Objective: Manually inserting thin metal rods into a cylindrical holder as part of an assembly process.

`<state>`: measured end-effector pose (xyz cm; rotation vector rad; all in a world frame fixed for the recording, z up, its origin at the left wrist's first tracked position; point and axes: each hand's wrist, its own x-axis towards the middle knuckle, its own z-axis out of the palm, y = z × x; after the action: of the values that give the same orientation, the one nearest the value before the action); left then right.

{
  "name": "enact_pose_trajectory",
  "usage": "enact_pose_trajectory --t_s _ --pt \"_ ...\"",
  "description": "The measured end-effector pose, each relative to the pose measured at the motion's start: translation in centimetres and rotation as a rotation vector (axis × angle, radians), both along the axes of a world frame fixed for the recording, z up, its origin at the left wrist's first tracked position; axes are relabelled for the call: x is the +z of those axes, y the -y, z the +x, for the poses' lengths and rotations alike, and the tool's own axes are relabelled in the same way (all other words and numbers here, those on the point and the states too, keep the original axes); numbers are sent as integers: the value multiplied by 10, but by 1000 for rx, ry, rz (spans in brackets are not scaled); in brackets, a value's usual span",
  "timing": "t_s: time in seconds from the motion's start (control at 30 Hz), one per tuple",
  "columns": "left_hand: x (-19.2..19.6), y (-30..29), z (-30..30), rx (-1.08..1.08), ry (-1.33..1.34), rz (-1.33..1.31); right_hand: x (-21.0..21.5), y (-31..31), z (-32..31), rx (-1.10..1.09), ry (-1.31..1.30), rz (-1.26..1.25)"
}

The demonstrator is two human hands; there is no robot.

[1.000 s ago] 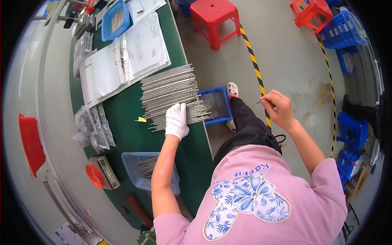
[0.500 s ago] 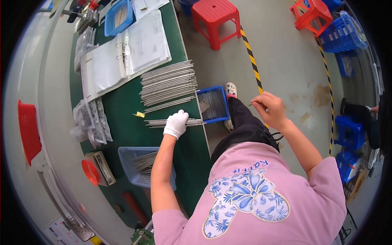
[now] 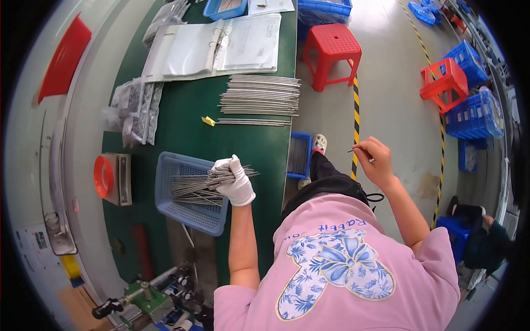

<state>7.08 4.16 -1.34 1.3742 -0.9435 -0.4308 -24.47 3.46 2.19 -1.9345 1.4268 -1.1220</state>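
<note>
My left hand [image 3: 236,183], in a white glove, is closed around a bundle of thin metal rods [image 3: 222,176] at the right side of a light blue plastic basket [image 3: 165,205]. More loose grey rods [image 3: 193,190] lie in that basket. My bare right hand [image 3: 375,160] is off to the right, above the floor, with thumb and fingertips pinched. A short, thin dark piece [image 3: 350,150] sticks out of the pinch; its kind is too small to tell. A neat row of rods [image 3: 259,95] lies farther up the green table, with a few rods [image 3: 253,122] just below it.
An open ring binder [image 3: 215,47], plastic bags [image 3: 141,110], a small yellow tag [image 3: 208,121] and a box with a red ring [image 3: 113,179] lie on the green table [image 3: 182,135]. A green machine [image 3: 149,300] stands nearby. Beyond the edge are a blue bin [image 3: 298,154] and red stools [image 3: 332,47].
My left hand has carried the bundle of rods from the table toward me, to the basket. My right hand stays pinched off to the right. The whole view has shifted.
</note>
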Motion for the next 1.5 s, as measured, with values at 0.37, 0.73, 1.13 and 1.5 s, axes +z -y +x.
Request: enact_pose_trajectory --t_s 0.37,0.73,1.13,1.5 --pt "6 12 -21 -77 511 -90 0 -10 8 30 -31 -13" --pt "-75 105 -40 -972 1318 267 -22 -11 -18 -120 44 104" --pt "-72 147 -30 -1204 1425 344 -41 13 -31 -192 49 159" --pt "-15 173 14 -525 1026 -32 -41 1 -17 -123 23 139"
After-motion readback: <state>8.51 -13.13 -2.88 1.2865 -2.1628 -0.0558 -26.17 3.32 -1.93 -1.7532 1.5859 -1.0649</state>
